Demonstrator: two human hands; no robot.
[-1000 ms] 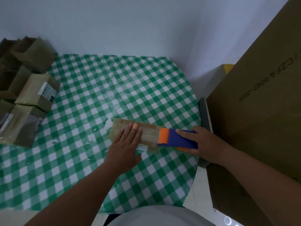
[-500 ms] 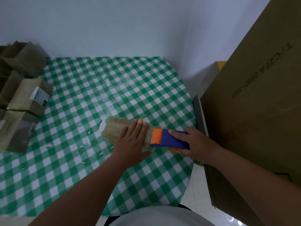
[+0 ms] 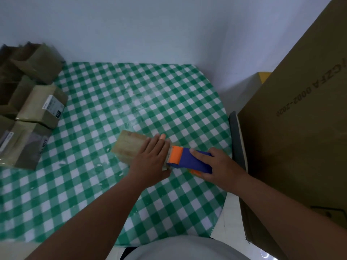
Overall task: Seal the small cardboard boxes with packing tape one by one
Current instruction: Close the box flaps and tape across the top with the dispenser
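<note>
A small flat cardboard box [image 3: 129, 145] lies on the green-and-white checked table [image 3: 112, 102]. My left hand [image 3: 150, 160] presses flat on the box's right half with straight fingers; one fingertip wears an orange plaster. My right hand [image 3: 219, 166] grips a blue and orange tape dispenser [image 3: 189, 160], whose orange front end sits at the box's right edge, just beside my left hand. The box's right end is hidden under my hand.
Several small cardboard boxes [image 3: 41, 107] are stacked at the table's left side, some with white labels. A very large cardboard box [image 3: 300, 128] stands close on the right, past the table's edge. A white wall runs behind the table.
My left hand slid rightwards along the box top toward the dispenser. The dispenser stays at the box's right end. The camera view shifted a little.
</note>
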